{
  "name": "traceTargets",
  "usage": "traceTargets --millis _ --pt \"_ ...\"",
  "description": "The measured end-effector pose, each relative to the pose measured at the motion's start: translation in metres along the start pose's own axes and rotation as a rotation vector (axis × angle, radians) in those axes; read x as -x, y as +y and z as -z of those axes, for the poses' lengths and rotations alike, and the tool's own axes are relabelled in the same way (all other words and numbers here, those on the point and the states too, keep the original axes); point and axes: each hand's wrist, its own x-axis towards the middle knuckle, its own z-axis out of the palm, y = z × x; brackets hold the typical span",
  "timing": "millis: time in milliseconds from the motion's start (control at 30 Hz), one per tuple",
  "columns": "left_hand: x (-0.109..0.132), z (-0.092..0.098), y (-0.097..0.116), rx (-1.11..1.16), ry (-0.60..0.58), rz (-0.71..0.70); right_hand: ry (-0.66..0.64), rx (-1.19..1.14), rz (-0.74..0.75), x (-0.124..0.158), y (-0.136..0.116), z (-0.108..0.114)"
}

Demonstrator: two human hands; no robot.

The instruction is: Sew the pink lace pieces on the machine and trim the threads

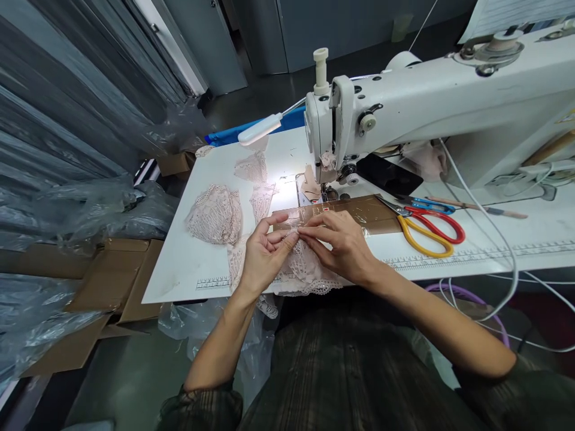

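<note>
My left hand [265,250] and my right hand [338,242] meet at the near edge of the white sewing table [188,269]. Both pinch a pale pink lace piece [305,275] between fingertips, the fingers pressed together. The lace drapes over the table edge toward my lap. Just behind my hands lies a brown strip covered with clear tape [354,211]. The white sewing machine [431,108] stands behind it, its needle area [327,190] a short way beyond my fingers.
More pink lace pieces [216,214] lie at the left of the table. Scissors with red and yellow handles [426,230] and blue snips [431,206] lie to the right. A lamp [260,129] lights the bed. Cardboard boxes [112,281] and plastic bags [90,209] sit left on the floor.
</note>
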Motion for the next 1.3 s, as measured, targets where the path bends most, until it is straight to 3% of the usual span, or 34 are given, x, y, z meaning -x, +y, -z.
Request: traceTargets --millis 100,233,300,367,433,567,700,767,833,867,1033,1167,1300 --pt "0.002 0.000 0.000 -0.056 -0.004 0.011 -0.021 -0.169 -0.149 -0.001 -0.002 -0.002" --pt "0.002 0.002 -0.001 -0.108 -0.018 0.011 -0.006 -0.790 -0.577 -0.004 0.002 0.001" --pt "0.001 0.002 -0.002 -0.116 -0.024 0.009 -0.002 -0.989 -0.733 -0.007 0.004 0.002" --pt "0.000 0.001 -0.003 -0.114 -0.054 0.015 -0.014 -1.046 -0.792 -0.009 0.004 0.001" --pt "-0.001 -0.001 -0.004 -0.108 -0.104 0.013 -0.034 -1.022 -0.762 -0.012 0.000 -0.001" --pt "-0.004 -0.001 -0.005 -0.237 -0.198 -0.090 -0.071 -0.786 -0.528 -0.008 -0.021 0.000" --pt "-0.003 0.012 -0.003 -0.513 -0.179 -0.256 -0.192 -0.201 -0.100 0.001 -0.023 0.018" --pt "-0.002 0.022 -0.002 -0.467 -0.152 -0.224 -0.229 0.138 -0.027 0.001 -0.008 0.034" --pt "0.000 0.029 -0.002 -0.316 -0.099 -0.146 -0.200 0.483 -0.200 -0.002 0.014 0.050" --pt "0.000 0.032 -0.001 -0.245 -0.062 -0.114 -0.255 0.575 -0.296 -0.004 0.023 0.057" --pt "-0.008 0.034 0.007 -0.157 0.015 -0.114 -0.537 0.681 -0.415 0.001 0.043 0.078" --pt "-0.025 0.039 0.031 -0.289 0.115 -0.330 -0.583 0.787 -0.491 0.012 0.050 0.102" --pt "-0.046 0.037 0.052 -0.454 0.304 -0.673 -0.418 0.827 -0.534 0.016 0.063 0.128"
